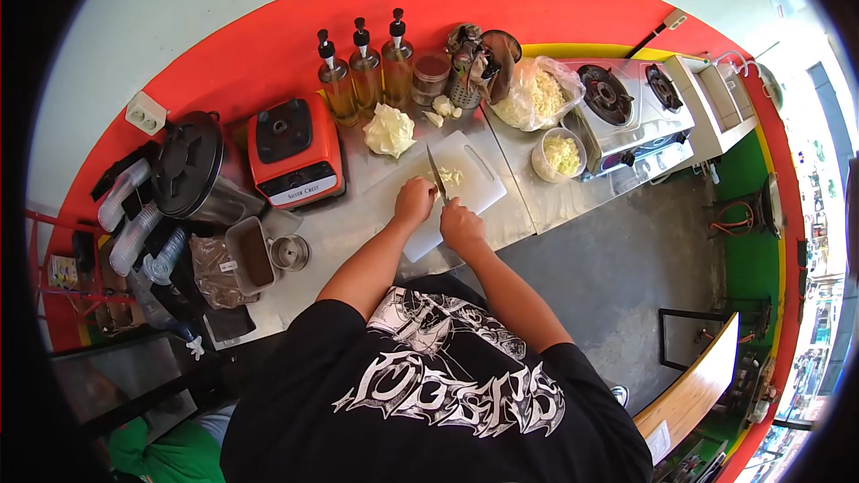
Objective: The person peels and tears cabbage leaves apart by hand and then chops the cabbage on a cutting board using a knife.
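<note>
My right hand (463, 225) is closed around the handle of a kitchen knife (435, 167), whose blade points away from me over a white cutting board (483, 181). Close by on the left, my left hand (416, 200) has its fingers curled on the board beside the blade; what lies under them is hidden. Shredded cabbage (451, 177) lies just right of the blade. Beyond the board sits a pale, partly cut cabbage (389, 131), with smaller cabbage pieces (442, 110) to its right.
A red blender base (295, 148) stands left, near oil bottles (366, 72) along the wall. To the right are a bag of shredded cabbage (537, 94), a tub of shreds (559, 156) and a gas stove (633, 107). A lidded black bin (201, 170) is far left.
</note>
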`<state>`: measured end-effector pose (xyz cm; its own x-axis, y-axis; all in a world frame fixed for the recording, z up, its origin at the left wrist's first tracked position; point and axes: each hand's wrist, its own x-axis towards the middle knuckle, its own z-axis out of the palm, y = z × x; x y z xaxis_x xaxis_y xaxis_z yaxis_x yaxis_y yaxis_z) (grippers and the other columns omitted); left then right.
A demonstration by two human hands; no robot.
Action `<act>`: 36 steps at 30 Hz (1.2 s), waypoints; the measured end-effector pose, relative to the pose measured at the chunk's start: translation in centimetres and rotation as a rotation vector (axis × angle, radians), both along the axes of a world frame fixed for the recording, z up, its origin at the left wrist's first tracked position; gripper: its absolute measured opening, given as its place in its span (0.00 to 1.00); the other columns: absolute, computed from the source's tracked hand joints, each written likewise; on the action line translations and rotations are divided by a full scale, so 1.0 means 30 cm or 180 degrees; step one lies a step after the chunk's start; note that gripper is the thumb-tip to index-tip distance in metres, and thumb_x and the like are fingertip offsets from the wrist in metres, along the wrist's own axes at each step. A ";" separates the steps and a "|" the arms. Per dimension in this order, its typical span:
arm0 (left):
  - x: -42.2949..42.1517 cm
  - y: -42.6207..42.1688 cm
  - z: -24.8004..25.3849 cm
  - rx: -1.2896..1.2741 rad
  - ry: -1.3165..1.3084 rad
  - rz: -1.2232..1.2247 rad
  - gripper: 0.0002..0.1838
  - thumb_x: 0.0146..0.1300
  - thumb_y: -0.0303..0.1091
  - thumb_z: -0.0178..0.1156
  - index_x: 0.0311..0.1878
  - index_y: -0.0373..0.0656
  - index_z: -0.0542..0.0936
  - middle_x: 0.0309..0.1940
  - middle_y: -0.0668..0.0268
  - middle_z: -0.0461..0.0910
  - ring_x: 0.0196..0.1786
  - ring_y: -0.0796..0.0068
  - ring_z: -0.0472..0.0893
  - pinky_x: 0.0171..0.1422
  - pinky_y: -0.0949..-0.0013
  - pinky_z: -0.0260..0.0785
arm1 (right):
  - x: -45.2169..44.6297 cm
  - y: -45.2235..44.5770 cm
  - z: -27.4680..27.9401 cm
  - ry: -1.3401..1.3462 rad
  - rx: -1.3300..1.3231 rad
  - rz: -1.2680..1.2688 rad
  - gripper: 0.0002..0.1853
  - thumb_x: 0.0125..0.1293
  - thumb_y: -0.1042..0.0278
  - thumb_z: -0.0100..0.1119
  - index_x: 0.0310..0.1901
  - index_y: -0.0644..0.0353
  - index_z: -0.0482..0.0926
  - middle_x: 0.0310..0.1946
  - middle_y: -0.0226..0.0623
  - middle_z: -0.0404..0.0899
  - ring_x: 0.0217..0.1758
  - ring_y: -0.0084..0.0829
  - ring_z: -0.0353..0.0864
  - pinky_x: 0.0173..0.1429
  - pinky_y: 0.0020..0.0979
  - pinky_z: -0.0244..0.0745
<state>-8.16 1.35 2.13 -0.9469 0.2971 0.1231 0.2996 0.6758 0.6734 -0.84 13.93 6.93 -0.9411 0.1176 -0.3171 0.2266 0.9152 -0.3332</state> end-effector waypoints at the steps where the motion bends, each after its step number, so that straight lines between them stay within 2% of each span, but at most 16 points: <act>1: -0.004 -0.001 -0.005 0.0032 -0.0071 0.0014 0.05 0.58 0.29 0.64 0.32 0.42 0.87 0.35 0.53 0.83 0.41 0.48 0.83 0.48 0.52 0.77 | 0.016 -0.004 -0.003 0.0019 0.0034 0.0018 0.16 0.79 0.55 0.44 0.47 0.64 0.69 0.37 0.58 0.86 0.43 0.57 0.88 0.48 0.52 0.82; 8: -0.003 0.004 -0.024 0.0598 -0.0555 0.0291 0.02 0.54 0.25 0.64 0.30 0.41 0.86 0.34 0.53 0.83 0.40 0.50 0.84 0.46 0.53 0.77 | 0.083 -0.009 -0.068 0.0135 0.0003 -0.0042 0.16 0.78 0.56 0.45 0.46 0.64 0.70 0.33 0.55 0.86 0.39 0.56 0.88 0.45 0.51 0.82; 12: 0.004 0.012 -0.016 0.0436 -0.0270 0.0330 0.01 0.54 0.25 0.67 0.30 0.39 0.85 0.31 0.53 0.82 0.38 0.50 0.84 0.45 0.55 0.76 | 0.017 0.006 -0.045 0.0216 -0.0048 0.0008 0.17 0.78 0.56 0.45 0.47 0.64 0.69 0.33 0.57 0.86 0.39 0.57 0.88 0.45 0.53 0.82; 14: 0.013 0.012 -0.012 0.0185 -0.0100 0.0344 0.02 0.56 0.26 0.64 0.30 0.40 0.85 0.36 0.53 0.82 0.42 0.48 0.83 0.48 0.51 0.76 | 0.021 0.003 -0.030 0.0238 -0.0115 0.0016 0.17 0.78 0.55 0.45 0.47 0.64 0.69 0.33 0.58 0.86 0.39 0.58 0.88 0.45 0.54 0.81; 21: 0.050 0.003 0.005 0.0220 -0.0027 0.0171 0.04 0.57 0.25 0.62 0.33 0.39 0.86 0.35 0.52 0.81 0.41 0.49 0.82 0.49 0.52 0.75 | 0.088 -0.019 -0.071 0.0037 -0.0049 -0.0096 0.17 0.78 0.55 0.45 0.46 0.64 0.69 0.33 0.56 0.86 0.39 0.58 0.87 0.46 0.54 0.82; 23: 0.060 0.003 0.012 0.0375 0.0111 0.0171 0.06 0.57 0.24 0.62 0.34 0.38 0.87 0.34 0.52 0.80 0.41 0.50 0.82 0.49 0.53 0.75 | 0.041 -0.006 -0.066 0.0210 -0.0150 -0.0045 0.17 0.78 0.55 0.45 0.46 0.64 0.69 0.33 0.56 0.86 0.39 0.58 0.87 0.46 0.53 0.82; 36: 0.008 -0.004 -0.029 0.0486 -0.0422 0.0297 0.05 0.56 0.26 0.64 0.34 0.36 0.87 0.32 0.52 0.84 0.38 0.51 0.85 0.46 0.55 0.78 | 0.057 -0.008 -0.054 0.0100 -0.0168 -0.0043 0.17 0.78 0.55 0.46 0.46 0.64 0.69 0.34 0.56 0.86 0.40 0.56 0.88 0.46 0.52 0.82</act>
<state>-7.93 1.23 1.25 -0.9803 0.1948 0.0326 0.1426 0.5836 0.7994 0.85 13.67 5.32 -0.9491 0.1144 -0.2934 0.2276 0.8931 -0.3880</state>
